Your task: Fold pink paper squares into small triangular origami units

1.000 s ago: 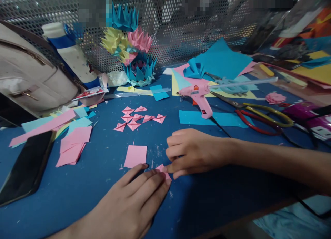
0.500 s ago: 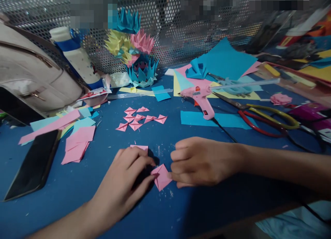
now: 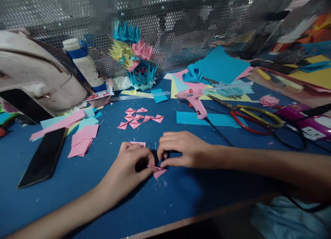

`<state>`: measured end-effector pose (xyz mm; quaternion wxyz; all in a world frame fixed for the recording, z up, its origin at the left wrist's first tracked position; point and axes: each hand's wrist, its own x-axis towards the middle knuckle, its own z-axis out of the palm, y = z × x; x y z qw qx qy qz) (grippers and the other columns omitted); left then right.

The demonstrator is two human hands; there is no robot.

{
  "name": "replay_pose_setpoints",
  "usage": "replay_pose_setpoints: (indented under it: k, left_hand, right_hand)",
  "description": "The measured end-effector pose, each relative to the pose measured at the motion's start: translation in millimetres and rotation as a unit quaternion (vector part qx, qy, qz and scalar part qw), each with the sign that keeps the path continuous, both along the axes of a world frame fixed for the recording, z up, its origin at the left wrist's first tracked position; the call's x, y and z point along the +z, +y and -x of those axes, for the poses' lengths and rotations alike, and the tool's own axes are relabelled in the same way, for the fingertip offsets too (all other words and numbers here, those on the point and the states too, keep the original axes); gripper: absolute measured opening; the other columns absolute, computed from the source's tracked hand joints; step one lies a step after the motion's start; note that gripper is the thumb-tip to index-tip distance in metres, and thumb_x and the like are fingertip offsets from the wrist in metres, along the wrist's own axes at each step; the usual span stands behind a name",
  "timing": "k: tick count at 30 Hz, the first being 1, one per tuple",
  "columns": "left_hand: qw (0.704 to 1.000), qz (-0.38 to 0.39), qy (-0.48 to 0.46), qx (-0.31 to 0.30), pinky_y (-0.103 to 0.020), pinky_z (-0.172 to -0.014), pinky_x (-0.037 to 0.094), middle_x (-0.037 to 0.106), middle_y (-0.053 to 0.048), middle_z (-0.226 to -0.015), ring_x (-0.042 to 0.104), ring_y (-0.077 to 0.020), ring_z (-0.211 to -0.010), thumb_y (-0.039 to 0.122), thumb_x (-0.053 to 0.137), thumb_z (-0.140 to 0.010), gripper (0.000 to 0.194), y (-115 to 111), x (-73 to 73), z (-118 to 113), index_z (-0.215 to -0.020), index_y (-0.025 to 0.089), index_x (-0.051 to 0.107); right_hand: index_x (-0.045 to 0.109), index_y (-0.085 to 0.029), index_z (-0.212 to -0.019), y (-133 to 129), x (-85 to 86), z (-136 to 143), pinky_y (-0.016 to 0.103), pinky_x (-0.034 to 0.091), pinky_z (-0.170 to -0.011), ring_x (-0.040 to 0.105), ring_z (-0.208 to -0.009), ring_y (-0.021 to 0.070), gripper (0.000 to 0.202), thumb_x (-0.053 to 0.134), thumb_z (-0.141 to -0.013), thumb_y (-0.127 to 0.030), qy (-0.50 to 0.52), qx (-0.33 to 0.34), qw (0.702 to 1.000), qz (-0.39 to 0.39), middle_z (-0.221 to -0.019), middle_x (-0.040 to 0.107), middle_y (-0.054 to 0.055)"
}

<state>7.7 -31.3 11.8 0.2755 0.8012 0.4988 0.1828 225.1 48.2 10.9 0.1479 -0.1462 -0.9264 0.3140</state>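
Note:
A small pink paper [image 3: 159, 172], folded into a low triangular shape, lies on the blue table between my hands. My left hand [image 3: 133, 161] pinches its left corner between thumb and fingertips. At its upper right edge, my right hand [image 3: 184, 150] has curled fingers, with thumb and fingertips touching the paper. Just behind my left hand's fingers a flat pink square [image 3: 139, 143] is partly hidden. Farther back lie several folded pink pieces [image 3: 134, 124] in a loose group.
Left: a black phone [image 3: 42, 159], pink paper slips [image 3: 81, 139], a bag [image 3: 33, 73] and a bottle [image 3: 84, 65]. Behind: a folded-paper flower stack [image 3: 142, 73]. Right: a pink glue gun [image 3: 195, 101] with its cord, scissors [image 3: 253, 116] and a blue strip [image 3: 214, 119].
The pink paper has gone from a flat diamond to a smaller folded shape. My right hand has shifted left and up, its fingers now at the paper's upper edge. The view has tilted slightly.

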Motion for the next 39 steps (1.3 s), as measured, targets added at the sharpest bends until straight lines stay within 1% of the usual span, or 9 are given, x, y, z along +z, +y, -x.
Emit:
replay_pose_setpoints:
  k: [2, 5, 11, 16, 19, 24, 29, 34, 39]
  left_hand:
    - [1.0, 0.016, -0.015, -0.007, -0.032, -0.078, 0.036, 0.069, 0.005, -0.08, 0.059, -0.0161, -0.08, 0.027, 0.07, -0.091, 0.007, 3.2, 1.8, -1.1, -0.09, 0.022, 0.065]
    - [0.998, 0.048, -0.038, -0.018, -0.031, -0.076, 0.034, 0.068, 0.007, -0.077, 0.057, -0.0151, -0.076, 0.027, 0.077, -0.086, 0.024, 8.9, 5.4, -2.6, -0.101, 0.022, 0.061]
    - [0.996, 0.043, -0.074, -0.008, -0.034, -0.083, 0.032, 0.07, 0.009, -0.077, 0.059, -0.015, -0.078, 0.018, 0.077, -0.085, 0.031, 19.5, 10.8, -3.2, -0.103, 0.022, 0.052]
    - [0.992, 0.046, -0.113, 0.012, -0.033, -0.083, 0.037, 0.071, 0.006, -0.081, 0.065, -0.0148, -0.078, 0.017, 0.068, -0.091, 0.025, 23.6, 0.4, -2.6, -0.108, 0.021, 0.05]
    - [0.993, 0.04, -0.113, 0.017, -0.035, -0.087, 0.035, 0.071, 0.005, -0.083, 0.065, -0.0151, -0.08, 0.021, 0.069, -0.091, 0.022, 21.7, -6.1, -0.8, -0.106, 0.021, 0.053]
    - [0.996, 0.015, -0.086, 0.031, -0.033, -0.082, 0.03, 0.071, 0.008, -0.082, 0.06, -0.0158, -0.081, 0.02, 0.074, -0.089, 0.016, 14.5, -9.6, 4.4, -0.098, 0.023, 0.06]
    - [0.997, -0.019, -0.069, 0.026, -0.033, -0.082, 0.026, 0.069, 0.01, -0.08, 0.054, -0.0145, -0.077, 0.018, 0.077, -0.086, 0.015, 13.0, -11.1, 5.4, -0.086, 0.024, 0.063]
    - [0.997, -0.042, -0.071, 0.014, -0.033, -0.082, 0.025, 0.066, 0.009, -0.078, 0.053, -0.0135, -0.074, 0.019, 0.075, -0.089, 0.011, 12.4, -10.9, 5.3, -0.088, 0.025, 0.066]
    - [0.99, -0.119, -0.063, -0.031, -0.036, -0.089, 0.025, 0.069, 0.007, -0.085, 0.056, -0.0138, -0.08, 0.019, 0.067, -0.096, 0.007, 8.6, -10.6, 7.9, -0.094, 0.026, 0.067]
  right_hand:
    - [0.069, -0.018, -0.088, -2.5, 0.9, 0.7, 0.025, 0.038, -0.071, 0.054, -0.08, 0.0138, 0.018, 0.066, -0.093, -0.035, 0.0, -0.013, 1.0, 0.018, -0.08, 0.065, 0.0]
    - [0.069, -0.017, -0.084, -4.7, 0.4, 1.6, 0.025, 0.037, -0.069, 0.054, -0.077, 0.0132, 0.023, 0.065, -0.094, -0.037, -0.003, -0.028, 0.999, 0.03, -0.077, 0.065, 0.0]
    - [0.069, -0.017, -0.079, -5.7, 0.2, 1.3, 0.025, 0.036, -0.065, 0.054, -0.074, 0.0129, 0.022, 0.063, -0.094, -0.032, -0.025, -0.057, 0.997, 0.039, -0.075, 0.066, 0.0]
    - [0.066, -0.017, -0.079, -4.3, 1.8, 1.2, 0.026, 0.037, -0.069, 0.053, -0.078, 0.0141, 0.015, 0.063, -0.092, -0.024, -0.048, -0.05, 0.997, 0.037, -0.076, 0.066, 0.0]
    - [0.064, -0.017, -0.079, -3.3, 0.5, 1.6, 0.026, 0.036, -0.069, 0.053, -0.081, 0.0139, 0.015, 0.064, -0.092, -0.024, -0.051, -0.06, 0.996, 0.03, -0.078, 0.063, 0.0]
    - [0.058, -0.017, -0.074, -3.0, -2.1, 1.9, 0.026, 0.034, -0.066, 0.051, -0.076, 0.0133, 0.027, 0.062, -0.095, -0.034, -0.057, -0.075, 0.995, 0.012, -0.077, 0.058, -0.001]
    - [0.062, -0.018, -0.081, -0.3, -3.3, 1.3, 0.025, 0.036, -0.067, 0.055, -0.078, 0.0121, 0.023, 0.064, -0.094, -0.037, -0.047, -0.085, 0.995, 0.039, -0.084, 0.06, 0.0]
    - [0.067, -0.018, -0.085, 4.9, -7.4, -1.0, 0.023, 0.04, -0.07, 0.058, -0.08, 0.0112, 0.011, 0.066, -0.092, -0.026, -0.026, -0.061, 0.996, 0.063, -0.087, 0.063, 0.0]
    - [0.07, -0.018, -0.088, 5.7, -13.9, -4.5, 0.024, 0.039, -0.07, 0.059, -0.082, 0.0126, 0.007, 0.064, -0.09, -0.016, 0.018, -0.027, 0.999, 0.005, -0.086, 0.065, 0.001]
